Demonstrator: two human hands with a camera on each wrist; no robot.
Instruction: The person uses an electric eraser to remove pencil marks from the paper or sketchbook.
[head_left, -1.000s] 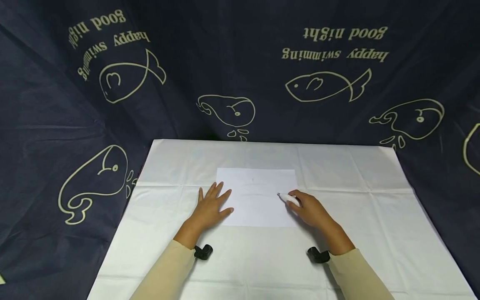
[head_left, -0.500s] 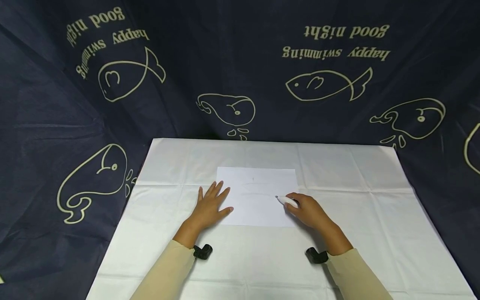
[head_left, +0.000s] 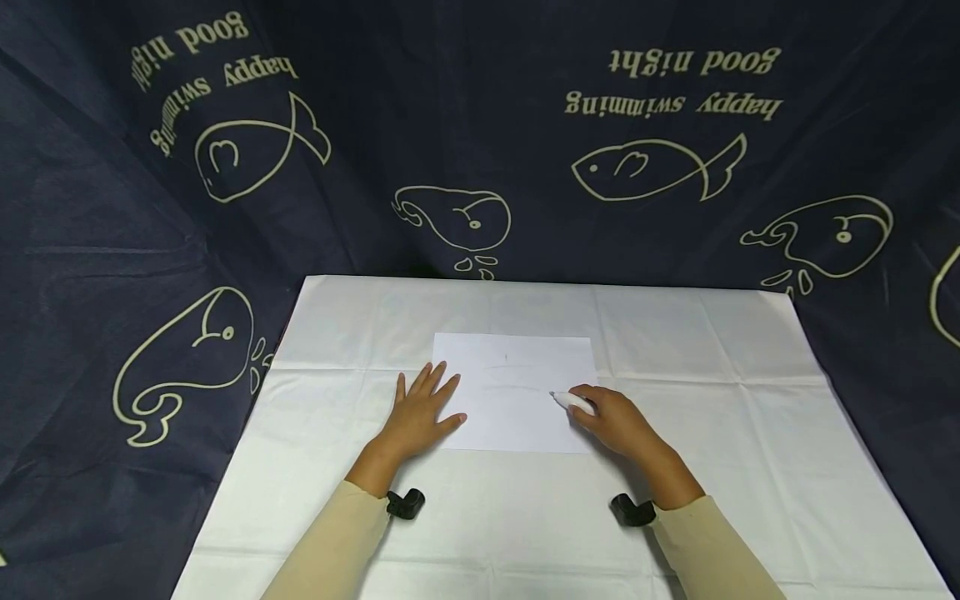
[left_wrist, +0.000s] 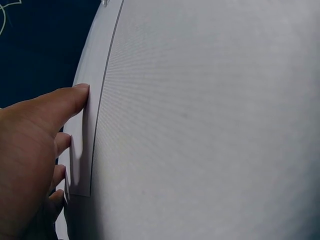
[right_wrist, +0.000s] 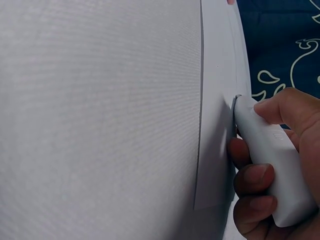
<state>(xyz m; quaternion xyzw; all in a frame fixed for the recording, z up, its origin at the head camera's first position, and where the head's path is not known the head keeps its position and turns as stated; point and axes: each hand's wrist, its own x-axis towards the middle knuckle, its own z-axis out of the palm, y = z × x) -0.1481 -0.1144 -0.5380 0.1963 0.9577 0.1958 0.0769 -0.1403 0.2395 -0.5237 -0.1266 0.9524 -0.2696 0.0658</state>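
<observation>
A white sheet of paper [head_left: 517,425] lies on the white cloth. My left hand [head_left: 416,417] lies flat across its left edge, fingers spread and thumb on the sheet. In the left wrist view the thumb [left_wrist: 67,102] reaches over the paper's near corner. My right hand [head_left: 618,421] grips a white, rounded hand tool [right_wrist: 275,165] with a small grey pointed tip. My right thumb [right_wrist: 285,110] presses on its top and the other fingers curl beneath. The tip points left, over the right part of the sheet. Faint lines and one short mark show on the paper's upper half.
The white cloth [head_left: 720,342] covers the table and has fold creases. Behind it hangs a dark blue curtain [head_left: 450,100] with fish and whale outlines. Black wrist mounts [head_left: 632,510] sit on both beige sleeves.
My right hand has moved slightly left and down with the white tool, its tip going further in over the sheet. The left hand and the paper have stayed in place.
</observation>
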